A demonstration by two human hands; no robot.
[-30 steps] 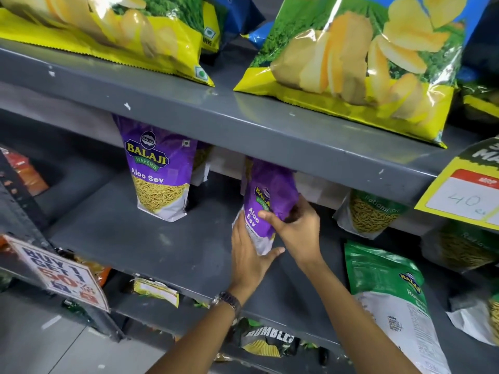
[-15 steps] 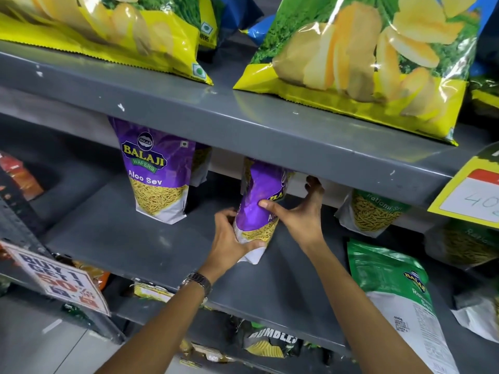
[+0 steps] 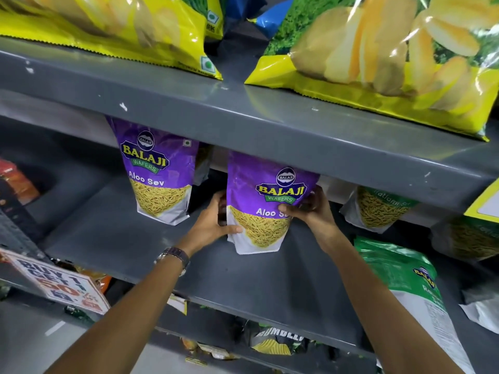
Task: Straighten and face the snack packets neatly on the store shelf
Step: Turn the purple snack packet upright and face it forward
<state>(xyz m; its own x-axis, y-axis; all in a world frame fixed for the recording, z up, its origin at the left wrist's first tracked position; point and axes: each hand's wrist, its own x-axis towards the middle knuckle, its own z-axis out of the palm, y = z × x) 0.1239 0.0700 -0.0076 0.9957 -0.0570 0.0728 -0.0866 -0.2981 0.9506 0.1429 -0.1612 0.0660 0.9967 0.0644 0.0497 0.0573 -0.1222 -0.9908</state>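
Note:
A purple Aloo Sev packet (image 3: 259,201) stands upright on the grey middle shelf (image 3: 256,279), its front towards me. My left hand (image 3: 213,225) grips its lower left edge, thumb across the front. My right hand (image 3: 310,209) holds its right side, thumb over the printed name. Another purple Aloo Sev packet (image 3: 159,174) stands upright to the left, apart from both hands. The tops of both packets are hidden behind the upper shelf's edge (image 3: 243,122).
Green packets (image 3: 378,209) stand at the right, and one green packet (image 3: 405,287) lies flat near the shelf's front. Large yellow chip bags (image 3: 391,58) lie on the upper shelf. A price sign (image 3: 59,284) hangs at lower left. More packets sit on the shelf below.
The packet was turned from side-on to front-facing and set upright further back. My left hand moved from its base to its left edge; my right hand shifted along its right side.

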